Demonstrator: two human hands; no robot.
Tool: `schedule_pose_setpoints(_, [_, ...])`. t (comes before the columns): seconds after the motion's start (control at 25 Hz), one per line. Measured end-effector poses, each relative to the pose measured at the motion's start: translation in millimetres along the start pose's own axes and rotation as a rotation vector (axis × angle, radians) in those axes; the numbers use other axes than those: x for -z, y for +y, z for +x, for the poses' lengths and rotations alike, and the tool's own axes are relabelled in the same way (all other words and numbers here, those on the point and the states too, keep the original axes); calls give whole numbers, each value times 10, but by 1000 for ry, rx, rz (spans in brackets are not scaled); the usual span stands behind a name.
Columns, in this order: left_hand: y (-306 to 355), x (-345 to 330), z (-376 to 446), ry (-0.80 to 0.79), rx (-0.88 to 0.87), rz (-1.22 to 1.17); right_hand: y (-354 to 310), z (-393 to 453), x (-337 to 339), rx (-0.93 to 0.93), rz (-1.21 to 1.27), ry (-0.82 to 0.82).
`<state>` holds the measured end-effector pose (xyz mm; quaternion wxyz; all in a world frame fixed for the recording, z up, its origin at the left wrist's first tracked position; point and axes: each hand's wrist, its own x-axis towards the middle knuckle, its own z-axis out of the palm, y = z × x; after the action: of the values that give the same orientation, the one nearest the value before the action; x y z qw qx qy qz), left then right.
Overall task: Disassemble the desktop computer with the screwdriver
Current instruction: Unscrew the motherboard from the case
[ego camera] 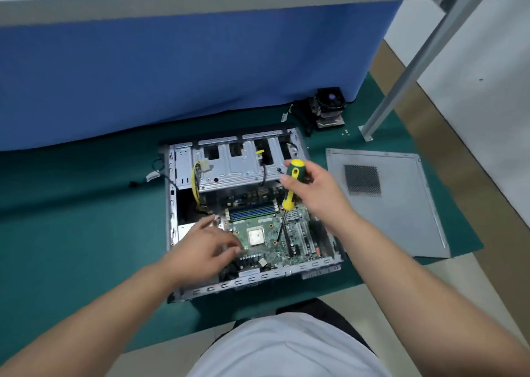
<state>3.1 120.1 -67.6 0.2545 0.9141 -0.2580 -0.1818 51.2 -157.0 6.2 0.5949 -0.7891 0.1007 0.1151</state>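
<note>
An open desktop computer case (252, 283) lies on its side on the green mat, its green motherboard (275, 233) exposed with a bare silver processor in the middle. My right hand (314, 189) grips the yellow-and-green handle of a screwdriver (292, 184); the shaft points down and its tip meets the board just right of the processor. My left hand (200, 250) hovers over the board's left side, fingers spread and relaxed, holding nothing. A silver drive cage (229, 167) fills the case's far half.
The removed grey side panel (401, 219) lies to the right of the case. A cooler with fan (329, 107) and some small screws (345, 132) sit at the back right. A blue partition (172, 75) stands behind; a metal post (401, 81) rises at right.
</note>
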Motion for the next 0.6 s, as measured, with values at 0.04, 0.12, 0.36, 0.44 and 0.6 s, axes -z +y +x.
schedule_pose_setpoints(0.04, [-24, -18, -84, -35, -39, 50, 52, -57, -80, -9, 4, 5])
schedule_pose_setpoints(0.12, [-70, -50, -223, -59, -79, 65, 149, -147, -206, -16, 34, 0])
schedule_pose_setpoints(0.36, [31, -79, -369, 29, -125, -2, 221, -262, -288, -8, 71, -44])
schedule_pose_setpoints(0.44, [18, -41, -384, 25, -112, -52, 225, -278, -278, -2, 73, -51])
schedule_pose_setpoints(0.6, [-128, 174, -349, 71, 35, -219, 259, -292, -201, -7, 185, -73])
